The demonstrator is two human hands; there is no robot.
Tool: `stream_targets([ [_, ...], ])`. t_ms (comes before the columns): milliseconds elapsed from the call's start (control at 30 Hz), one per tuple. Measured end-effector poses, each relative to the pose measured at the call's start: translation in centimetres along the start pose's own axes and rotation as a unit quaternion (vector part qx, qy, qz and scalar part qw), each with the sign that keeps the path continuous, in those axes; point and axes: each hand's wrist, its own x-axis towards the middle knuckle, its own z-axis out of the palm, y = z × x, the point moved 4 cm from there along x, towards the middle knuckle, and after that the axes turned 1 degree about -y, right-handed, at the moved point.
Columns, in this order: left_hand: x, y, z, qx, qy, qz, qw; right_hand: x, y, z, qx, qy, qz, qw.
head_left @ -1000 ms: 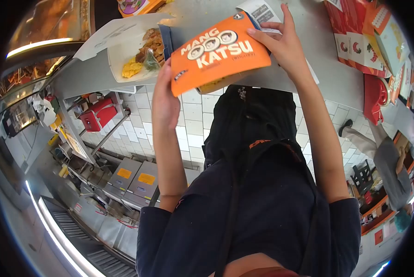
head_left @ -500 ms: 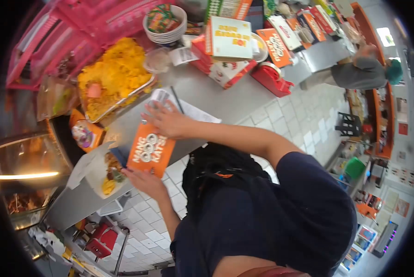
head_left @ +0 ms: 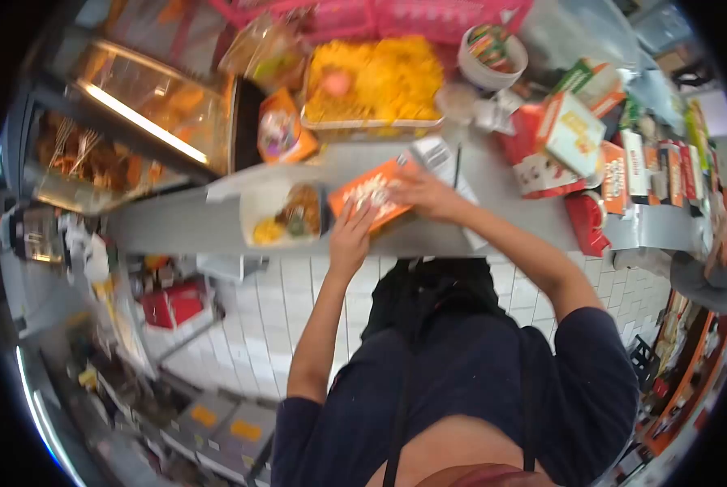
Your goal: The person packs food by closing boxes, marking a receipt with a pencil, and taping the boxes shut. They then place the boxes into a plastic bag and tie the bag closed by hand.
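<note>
An orange carton [head_left: 372, 193] with white lettering lies on the steel counter [head_left: 177, 223], tilted in the view. My left hand [head_left: 353, 231] grips its near left part, with the fingers across the printed face. At the right end my right hand [head_left: 424, 193] holds the carton, its fingers over the top. Left of the carton sits an open food box [head_left: 252, 213] lined with white paper. Brown food [head_left: 300, 207] and yellow rice [head_left: 268, 232] show inside it. A printed paper slip [head_left: 434, 154] lies just beyond my right hand.
A metal tray [head_left: 372, 124] heaped with yellow rice stands behind the carton, beside an orange packet [head_left: 284, 134]. Stacked white bowls [head_left: 493, 73], a red tape dispenser [head_left: 588, 227] and several cartons [head_left: 574, 130] are at right. A lit food display case [head_left: 148, 122] stands at left.
The view has swung round, so the counter now runs across it. My left hand has shifted from the carton's edge onto its printed face. The right hand stays at the other end.
</note>
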Motion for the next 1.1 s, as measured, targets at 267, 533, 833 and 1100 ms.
stream_targets([
  [267,-1.3,0.0,2.3,0.091,-0.049,0.063,0.993,0.0,-1.2,-2.7,-0.088,-0.098,0.041,0.99],
  [533,1.1,0.8,-1.9,0.005,0.12,-0.006,0.993,-1.7,-1.5,-2.6,-0.158,-0.026,0.195,0.968],
  [833,-1.9,0.8,-1.4,-0.036,0.105,0.005,0.994,-0.6,-2.5,-2.6,-0.128,0.036,0.272,0.953],
  [1100,1.0,8.3,4.0,-0.179,-0.012,0.147,0.973,-14.2,-9.4,-4.8,0.037,-0.002,0.395,0.918],
])
